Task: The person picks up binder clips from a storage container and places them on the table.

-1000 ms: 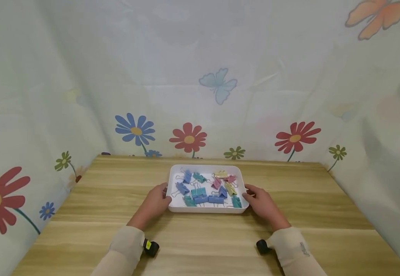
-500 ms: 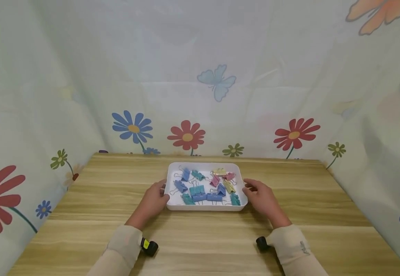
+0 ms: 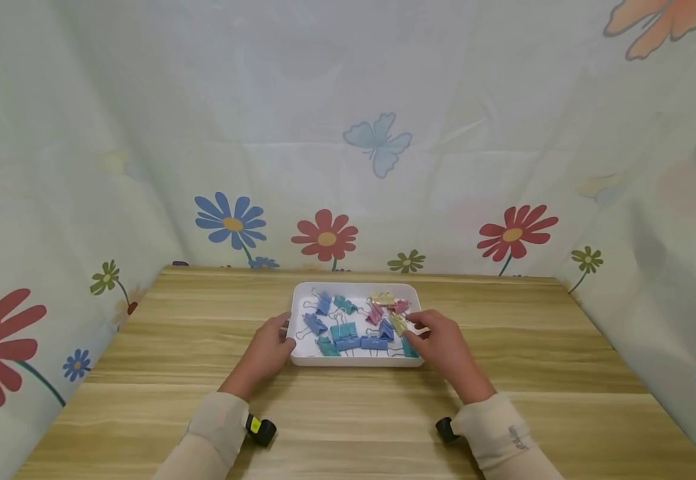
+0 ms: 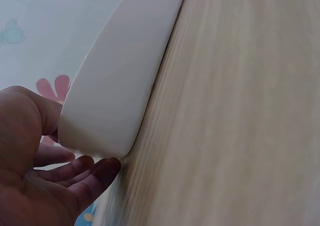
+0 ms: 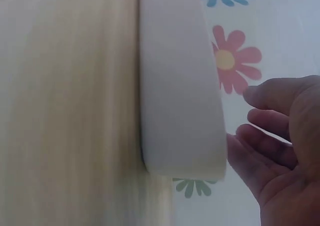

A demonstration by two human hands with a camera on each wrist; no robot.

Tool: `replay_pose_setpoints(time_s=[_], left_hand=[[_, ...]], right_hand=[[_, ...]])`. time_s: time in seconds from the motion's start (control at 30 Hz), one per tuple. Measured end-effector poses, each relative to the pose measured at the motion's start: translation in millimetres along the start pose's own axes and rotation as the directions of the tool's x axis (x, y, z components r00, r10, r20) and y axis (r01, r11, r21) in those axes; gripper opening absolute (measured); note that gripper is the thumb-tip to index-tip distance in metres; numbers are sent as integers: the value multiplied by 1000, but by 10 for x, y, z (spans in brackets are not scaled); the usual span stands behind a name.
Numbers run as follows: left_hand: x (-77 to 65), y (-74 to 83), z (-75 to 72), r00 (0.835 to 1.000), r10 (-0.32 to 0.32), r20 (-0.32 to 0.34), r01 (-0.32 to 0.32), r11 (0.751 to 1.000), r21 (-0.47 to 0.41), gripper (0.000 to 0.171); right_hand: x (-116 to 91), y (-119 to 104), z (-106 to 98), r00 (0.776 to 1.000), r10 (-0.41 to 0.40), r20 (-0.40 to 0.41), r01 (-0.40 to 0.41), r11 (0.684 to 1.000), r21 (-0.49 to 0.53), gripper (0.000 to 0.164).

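Observation:
A shallow white tray (image 3: 354,362) holds several binder clips in blue, teal, pink and yellow. My left hand (image 3: 267,348) grips the tray's left end; in the left wrist view its thumb goes over the rim and the fingertips (image 4: 107,171) touch the end wall low down. Over the tray's right end hovers my right hand (image 3: 444,343), thumb and fingers apart. Closest to its fingertips is a yellow binder clip (image 3: 397,324); contact cannot be made out. A teal binder clip (image 3: 409,349) lies partly hidden below that hand. The right wrist view shows nothing held.
The tray stands on a wood-grain table (image 3: 348,413). Behind it and at both sides hangs a pale cloth (image 3: 276,153) printed with flowers and butterflies. A dark wrist-worn camera (image 3: 262,432) sits at the left cuff, another camera (image 3: 446,430) at the right.
My right hand has let go of the tray's right end and moved left, in over the clips. The left hand keeps its grip. The view shifted slightly earlier.

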State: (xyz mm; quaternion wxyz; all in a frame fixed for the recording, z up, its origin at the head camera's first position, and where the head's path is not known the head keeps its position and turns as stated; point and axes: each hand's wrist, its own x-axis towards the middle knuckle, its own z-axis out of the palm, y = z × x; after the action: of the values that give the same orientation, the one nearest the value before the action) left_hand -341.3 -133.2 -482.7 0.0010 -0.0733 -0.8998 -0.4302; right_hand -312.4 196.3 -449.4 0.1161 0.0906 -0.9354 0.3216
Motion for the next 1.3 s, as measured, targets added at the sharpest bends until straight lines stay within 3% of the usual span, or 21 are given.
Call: replay_pose_setpoints(time_s=[0.3, 0.57, 0.83, 1.13, 1.3], left_hand=[[-17, -17, 22, 1000, -10, 4, 10, 1000, 1, 59], [-22, -17, 21, 1000, -14, 11, 14, 1000, 9, 59], [-24, -4, 10, 1000, 5, 4, -5, 1000, 10, 58], [-12, -3, 9, 1000, 8, -2, -8, 1000, 4, 58], [5, -11, 12, 1000, 3, 2, -3, 1000, 4, 59]], right_hand=[[-36, -38, 105, 997, -62, 50, 69, 985, -160, 29], [-33, -60, 145, 997, -78, 30, 82, 975, -208, 15], [-39, -35, 132, 995, -94, -24, 88, 978, -187, 12], [-30, -24, 99, 993, -110, -33, 102, 978, -184, 8], [-29, -52, 68, 989, -117, -85, 104, 984, -145, 8]])
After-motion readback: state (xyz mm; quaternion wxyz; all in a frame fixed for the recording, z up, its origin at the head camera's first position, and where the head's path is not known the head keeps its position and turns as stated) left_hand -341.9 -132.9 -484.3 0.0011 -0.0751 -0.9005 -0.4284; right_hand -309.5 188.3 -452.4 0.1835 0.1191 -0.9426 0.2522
